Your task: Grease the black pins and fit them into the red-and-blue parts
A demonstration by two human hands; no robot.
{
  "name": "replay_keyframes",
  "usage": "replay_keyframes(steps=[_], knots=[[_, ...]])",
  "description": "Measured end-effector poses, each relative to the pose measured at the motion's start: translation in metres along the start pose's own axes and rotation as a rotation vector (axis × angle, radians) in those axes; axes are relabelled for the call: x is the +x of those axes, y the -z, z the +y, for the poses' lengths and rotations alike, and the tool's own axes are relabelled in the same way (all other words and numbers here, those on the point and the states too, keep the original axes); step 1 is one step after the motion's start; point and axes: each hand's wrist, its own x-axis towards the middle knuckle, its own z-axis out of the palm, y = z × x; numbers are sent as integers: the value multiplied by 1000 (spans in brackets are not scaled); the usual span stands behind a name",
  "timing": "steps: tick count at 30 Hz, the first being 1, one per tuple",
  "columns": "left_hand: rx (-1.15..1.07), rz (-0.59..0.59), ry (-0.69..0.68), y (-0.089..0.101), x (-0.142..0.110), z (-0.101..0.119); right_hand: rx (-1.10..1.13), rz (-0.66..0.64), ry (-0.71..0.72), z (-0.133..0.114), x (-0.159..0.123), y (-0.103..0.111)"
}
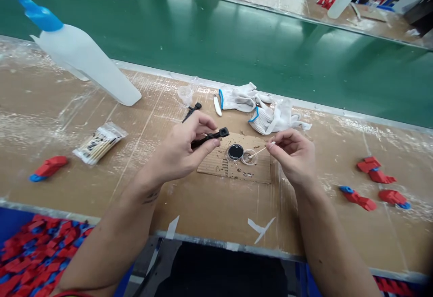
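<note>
black plastic part [211, 137] sits gripped in the closed fingers of the left hand [181, 146], while the right hand [292, 155] pinches a white cotton swab [259, 151], its tip just above a clear dish [249, 157] beside a dish of black liquid [235, 152] on a cardboard scrap [216, 167]. a second black part [191, 112] lies farther along the desk [203, 211], near white gloves [253, 107], with red-and-blue parts [49, 168] well apart.

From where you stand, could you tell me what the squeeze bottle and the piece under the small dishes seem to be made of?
The squeeze bottle looks like translucent milky plastic, softly glossy, exact type unclear. The piece looks like matte brown corrugated cardboard, with ridges showing where it is torn.
</note>
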Motion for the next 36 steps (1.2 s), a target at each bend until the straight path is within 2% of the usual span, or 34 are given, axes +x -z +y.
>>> replay_keyframes(steps=[5, 10, 15, 21, 36], knots=[[183, 5, -185, -3, 0, 3, 6, 29, 76, -5, -1, 3], [201, -66, -280, -17, -4, 8, 53, 109, 218, -16, -8, 9], [198, -136, -280, -32, -7, 12, 65, 174, 292, -29, -14, 10], [182, -178, -263, -39, -9, 13, 79, 101, 387, -38, -21, 4], [198, -170, -291, -41, -8, 13, -21, 37, 389, -45, -29, -4]])
